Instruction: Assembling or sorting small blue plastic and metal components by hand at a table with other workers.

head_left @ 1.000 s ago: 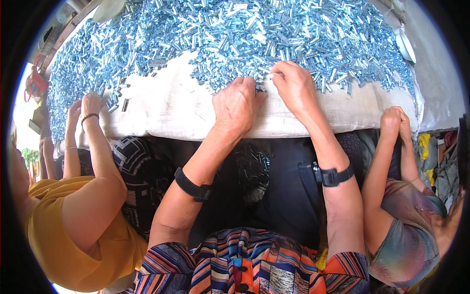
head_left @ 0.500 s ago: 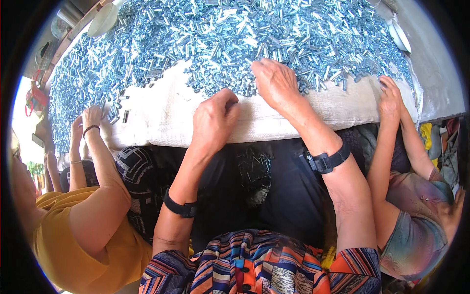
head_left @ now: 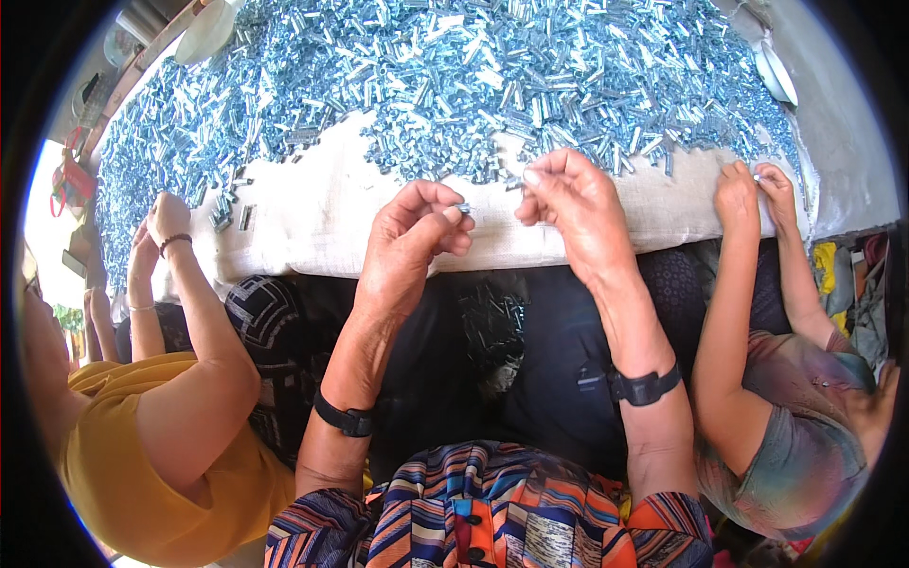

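A broad heap of small shiny bluish-silver metal pieces [head_left: 530,85] covers the far part of a table draped in whitish cloth [head_left: 312,213]. My left hand [head_left: 409,237] is closed in a pinch above the cloth's near edge, with a small metal piece [head_left: 463,208] between thumb and fingers. Just to its right, my right hand [head_left: 579,213] also pinches at the fingertips, where a tiny metal bit [head_left: 515,184] shows; its exact shape is too small to make out. Both hands are apart from the heap and face each other.
A co-worker in a mustard top [head_left: 180,445] works at my left, another in a multicoloured top [head_left: 805,445] at my right, both with hands at the cloth. Pale dishes [head_left: 206,33] rest by the heap's edges. More metal pieces [head_left: 494,327] lie between my knees.
My right hand has drawn back from the heap toward me, leaving a bare strip of cloth. My left hand has turned, and a metal piece now shows in its fingers.
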A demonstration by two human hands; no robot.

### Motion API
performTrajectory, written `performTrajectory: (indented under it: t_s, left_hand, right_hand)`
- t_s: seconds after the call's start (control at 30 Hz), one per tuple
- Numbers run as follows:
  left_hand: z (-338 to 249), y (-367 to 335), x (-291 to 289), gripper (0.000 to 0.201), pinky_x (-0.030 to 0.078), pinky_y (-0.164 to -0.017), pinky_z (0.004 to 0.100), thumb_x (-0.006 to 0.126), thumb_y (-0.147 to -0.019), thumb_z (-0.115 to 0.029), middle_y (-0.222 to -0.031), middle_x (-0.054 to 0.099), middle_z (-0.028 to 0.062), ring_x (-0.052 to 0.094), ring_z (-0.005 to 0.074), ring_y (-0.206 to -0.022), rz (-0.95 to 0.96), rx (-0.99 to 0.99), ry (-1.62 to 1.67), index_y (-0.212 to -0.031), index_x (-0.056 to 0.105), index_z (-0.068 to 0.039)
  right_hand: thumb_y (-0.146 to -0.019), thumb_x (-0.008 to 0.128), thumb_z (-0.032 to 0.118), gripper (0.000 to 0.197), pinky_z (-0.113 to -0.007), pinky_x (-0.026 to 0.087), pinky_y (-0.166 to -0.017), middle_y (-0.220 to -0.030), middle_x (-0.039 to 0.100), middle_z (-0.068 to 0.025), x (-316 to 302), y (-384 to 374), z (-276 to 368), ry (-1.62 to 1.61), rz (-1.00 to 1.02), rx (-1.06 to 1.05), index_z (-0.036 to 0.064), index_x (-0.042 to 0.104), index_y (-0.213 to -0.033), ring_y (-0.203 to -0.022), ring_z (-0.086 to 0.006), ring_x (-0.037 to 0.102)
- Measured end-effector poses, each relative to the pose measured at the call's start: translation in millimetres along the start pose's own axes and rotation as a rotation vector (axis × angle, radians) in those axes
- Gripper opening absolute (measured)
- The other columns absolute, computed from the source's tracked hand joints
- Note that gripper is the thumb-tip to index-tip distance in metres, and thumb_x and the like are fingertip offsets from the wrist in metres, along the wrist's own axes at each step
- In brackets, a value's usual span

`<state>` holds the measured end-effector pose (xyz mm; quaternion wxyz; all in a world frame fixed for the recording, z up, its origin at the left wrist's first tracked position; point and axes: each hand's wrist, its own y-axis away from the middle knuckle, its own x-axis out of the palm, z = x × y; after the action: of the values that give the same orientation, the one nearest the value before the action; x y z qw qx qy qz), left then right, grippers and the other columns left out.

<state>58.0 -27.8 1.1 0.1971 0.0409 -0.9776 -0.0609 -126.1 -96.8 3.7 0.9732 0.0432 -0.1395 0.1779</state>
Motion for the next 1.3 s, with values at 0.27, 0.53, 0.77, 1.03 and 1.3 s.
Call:
performTrajectory:
  t_s: [0.27,0.53,0.77,1.03,1.3]
  left_hand:
    - [-1,9,12,0.011,0.050,-0.066,0.0226,0.059,-0.087,-0.009,-0.082,0.064,0.0058,0.061,0.0100,-0.070,0.137,-0.056,0.124,-0.097,0.058,-0.003]
    - [-1,18,15,0.009,0.048,-0.066,0.0212,0.059,-0.089,-0.006,-0.081,0.061,0.0025,0.057,0.0074,-0.072,0.134,0.098,-0.175,-0.096,0.058,-0.001]
    - [4,27,14,0.007,0.048,-0.066,0.0218,0.058,-0.087,-0.003,-0.081,0.060,0.0023,0.056,0.0072,-0.073,0.142,0.067,-0.175,-0.094,0.058,0.000]
    - [10,30,10,0.009,0.045,-0.065,0.0198,0.061,-0.084,-0.001,-0.077,0.058,0.0006,0.053,0.0044,-0.070,0.021,0.124,-0.222,-0.091,0.057,0.001]
    - [4,38,-3,0.013,0.043,-0.064,0.0195,0.067,-0.082,-0.004,-0.079,0.056,-0.0025,0.051,0.0037,-0.073,0.307,0.057,-0.230,-0.090,0.056,-0.002]
  right_hand:
    - [-0.091,0.057,0.012,0.008,-0.024,0.051,-0.063,-0.074,0.062,-0.0043,10,35,-3,-0.265,0.095,0.077,0.0045,0.054,-0.092,-0.067,-0.0108,0.061]
    - [-0.092,0.057,0.014,0.010,-0.025,0.050,-0.062,-0.074,0.060,-0.0048,11,43,-7,-0.344,0.095,0.118,0.0041,0.054,-0.093,-0.065,-0.0116,0.060]
    - [-0.092,0.056,0.016,0.011,-0.026,0.050,-0.060,-0.075,0.059,-0.0046,12,55,-14,-0.325,0.060,0.159,0.0049,0.053,-0.090,-0.063,-0.0128,0.060]
    - [-0.092,0.057,0.014,0.011,-0.025,0.050,-0.059,-0.074,0.058,-0.0041,22,53,-18,-0.191,0.033,0.090,0.0047,0.053,-0.089,-0.062,-0.0118,0.059]
    - [-0.092,0.056,0.015,0.011,-0.024,0.048,-0.053,-0.070,0.059,-0.0059,10,57,-17,-0.450,0.268,0.359,0.0046,0.053,-0.088,-0.056,-0.0136,0.059]
